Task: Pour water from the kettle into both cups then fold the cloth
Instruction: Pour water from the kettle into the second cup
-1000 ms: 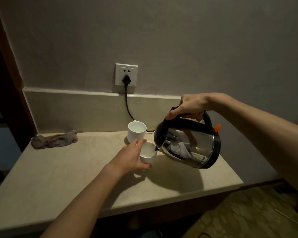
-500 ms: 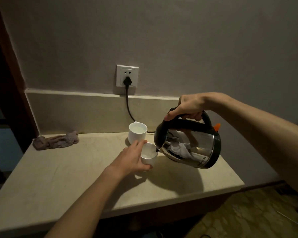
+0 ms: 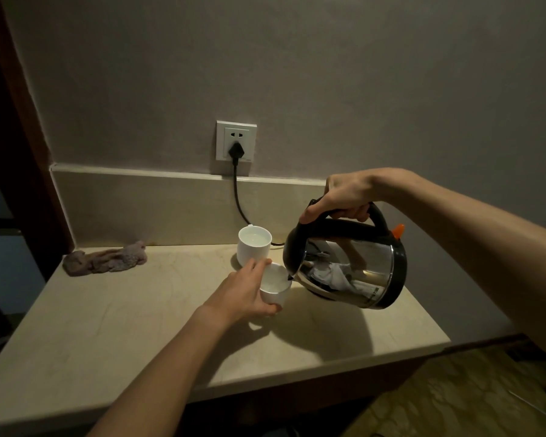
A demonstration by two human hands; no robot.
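Fingers (image 3: 356, 211) of the right hand (image 3: 344, 197) curl round the black handle of the steel kettle (image 3: 350, 266), thumb laid along the handle's front; fingers of the left hand (image 3: 243, 293) wrap the near white cup (image 3: 276, 287), thumb at its far rim. A pale stone counter (image 3: 139, 326) with a low backsplash runs under a grey wall, dark wood framing at the left and patterned floor at the lower right. A black plug sits in the white wall socket (image 3: 236, 141), its cord (image 3: 238, 203) dropping behind the far cup (image 3: 254, 247), which stands upright with water in it. The kettle hangs above the counter, tipped down to the left, its spout just over the near cup's rim and its base raised to the right. A crumpled cloth (image 3: 106, 258) lies at the counter's back left, well apart. Both forearms reach in from the lower edge and right.
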